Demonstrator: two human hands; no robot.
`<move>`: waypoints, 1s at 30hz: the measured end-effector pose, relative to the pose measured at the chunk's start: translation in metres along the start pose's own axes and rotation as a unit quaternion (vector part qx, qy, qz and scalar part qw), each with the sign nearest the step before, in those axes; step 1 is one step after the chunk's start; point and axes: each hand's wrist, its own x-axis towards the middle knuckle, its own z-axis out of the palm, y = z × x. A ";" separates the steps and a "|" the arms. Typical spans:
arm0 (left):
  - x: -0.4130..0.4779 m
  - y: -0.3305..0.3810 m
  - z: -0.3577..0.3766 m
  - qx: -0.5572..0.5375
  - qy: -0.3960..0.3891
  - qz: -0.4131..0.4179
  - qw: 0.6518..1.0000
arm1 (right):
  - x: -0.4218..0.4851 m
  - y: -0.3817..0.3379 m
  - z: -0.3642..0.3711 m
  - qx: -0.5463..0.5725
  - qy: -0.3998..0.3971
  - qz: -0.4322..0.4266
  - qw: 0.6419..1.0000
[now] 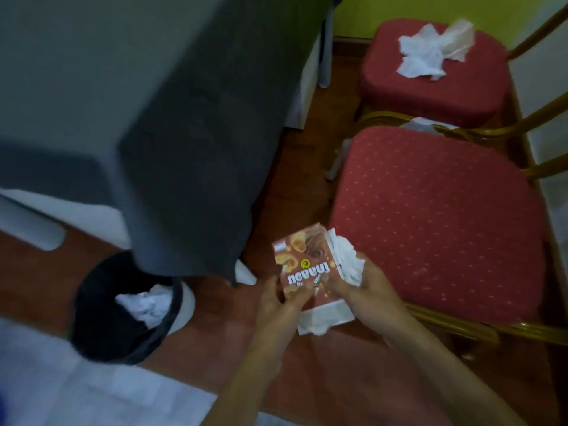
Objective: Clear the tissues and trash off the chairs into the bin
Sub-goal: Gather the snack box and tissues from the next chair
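Note:
Both hands hold a flattened brown snack box (302, 259) above the floor, just left of the near red chair (439, 222). My left hand (278, 302) grips the box's lower left edge. My right hand (365, 287) holds its right side together with crumpled white tissues (349, 261). More tissue hangs below the box. The near chair's seat is bare. On the far red chair (430, 87) lies a pile of crumpled white tissues (433, 49). The black bin (101, 318) stands on the floor at the lower left with white tissue (144, 304) inside.
A bed or table draped in dark grey cloth (184, 133) overhangs the bin from the upper left. Wooden chair frames (461, 321) run along the right. Something white shows between the two chairs (421, 123). Red-brown floor lies between the bin and the chairs.

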 end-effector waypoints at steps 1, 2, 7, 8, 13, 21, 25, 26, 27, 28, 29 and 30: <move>-0.006 -0.006 -0.017 -0.009 0.010 -0.009 1.000 | -0.002 0.002 0.016 -0.017 -0.015 0.007 1.000; -0.010 -0.012 -0.033 -0.018 0.019 -0.019 0.999 | -0.003 0.005 0.032 -0.033 -0.033 0.010 0.999; -0.029 -0.040 -0.105 -0.052 0.067 -0.094 0.992 | -0.015 0.025 0.108 -0.108 -0.068 0.031 0.991; -0.031 -0.045 -0.119 -0.054 0.074 -0.108 0.990 | -0.017 0.029 0.123 -0.114 -0.076 0.033 0.990; -0.037 -0.057 -0.190 -0.080 0.108 -0.144 0.980 | -0.025 0.033 0.200 -0.127 -0.117 0.046 0.984; -0.018 -0.051 -0.307 -0.111 0.153 -0.143 0.972 | -0.012 0.009 0.330 -0.133 -0.129 0.054 0.981; -0.002 -0.045 -0.356 -0.118 0.182 -0.132 0.967 | 0.007 0.004 0.391 -0.168 -0.128 0.051 0.976; 0.003 -0.045 -0.366 -0.116 0.190 -0.131 0.966 | 0.012 0.003 0.405 -0.179 -0.130 0.053 0.974; 0.008 -0.044 -0.376 -0.112 0.198 -0.128 0.965 | 0.016 0.002 0.417 -0.187 -0.131 0.054 0.972; 0.013 -0.043 -0.386 -0.106 0.205 -0.122 0.965 | 0.021 0.002 0.429 -0.195 -0.132 0.053 0.970; 0.018 -0.043 -0.394 -0.097 0.207 -0.115 0.967 | 0.026 0.001 0.439 -0.205 -0.131 0.047 0.969; 0.022 -0.041 -0.401 -0.090 0.203 -0.109 0.969 | 0.030 0.001 0.447 -0.219 -0.132 0.038 0.966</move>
